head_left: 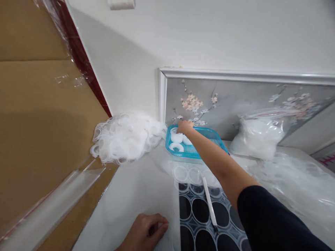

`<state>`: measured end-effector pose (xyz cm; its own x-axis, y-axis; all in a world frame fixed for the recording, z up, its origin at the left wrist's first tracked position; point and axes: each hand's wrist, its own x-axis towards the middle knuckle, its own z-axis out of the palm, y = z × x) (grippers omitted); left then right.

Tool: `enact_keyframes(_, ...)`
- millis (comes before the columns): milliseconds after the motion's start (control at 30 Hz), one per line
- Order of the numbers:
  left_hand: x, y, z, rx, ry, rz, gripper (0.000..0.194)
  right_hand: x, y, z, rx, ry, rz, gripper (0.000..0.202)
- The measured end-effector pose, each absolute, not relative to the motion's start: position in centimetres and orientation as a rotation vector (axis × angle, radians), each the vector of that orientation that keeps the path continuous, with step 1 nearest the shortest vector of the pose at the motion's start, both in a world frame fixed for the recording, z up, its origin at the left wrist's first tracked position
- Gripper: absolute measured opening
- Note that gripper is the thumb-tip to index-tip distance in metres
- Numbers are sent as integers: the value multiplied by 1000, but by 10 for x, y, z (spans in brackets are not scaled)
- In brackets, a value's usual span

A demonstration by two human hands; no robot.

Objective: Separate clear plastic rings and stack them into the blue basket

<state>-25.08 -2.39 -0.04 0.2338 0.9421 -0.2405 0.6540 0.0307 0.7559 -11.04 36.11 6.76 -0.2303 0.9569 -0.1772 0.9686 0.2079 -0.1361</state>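
My right hand [185, 126] reaches into the blue plastic basket [195, 156] at the back of the table. Its fingers point down at a stack of white rings [176, 136], and their tips are hidden, so whether they grip a ring cannot be told. Another white ring [176, 147] lies flat at the basket's front left. Low in the view, my left hand [146, 232] is curled above the table, thumb and forefinger drawn together with nothing visible between them. Right of it lies a clear sheet with round cut shapes over black [200, 210], and a white pen-like tool [210, 202] rests across it.
A heap of translucent ring-shaped scraps [128, 139] sits left of the basket. At right stand a filled clear zip bag [261, 136] and loose clear plastic [295, 184]. A framed flower picture [193, 104] leans behind. Cardboard [39, 122] and a plastic sleeve [60, 202] border the left.
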Motion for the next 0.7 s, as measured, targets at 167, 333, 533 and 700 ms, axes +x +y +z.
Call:
enact_keyframes(167, -251, -24, 1, 1674, 1499, 440, 43, -111, 362, 67, 1947, 2284, -335, 47)
enact_keyframes(333, -249, -24, 5, 1670, 1513, 421, 40, -112, 359, 73, 1944, 2228, -335, 44)
enact_keyframes(533, -250, -24, 5, 1681, 1506, 414, 38, -116, 349, 73, 1969, 2200, -288, 36)
enact_keyframes(700, -250, -24, 3, 1669, 1518, 405, 36, -120, 344, 66, 1997, 2196, -282, 36)
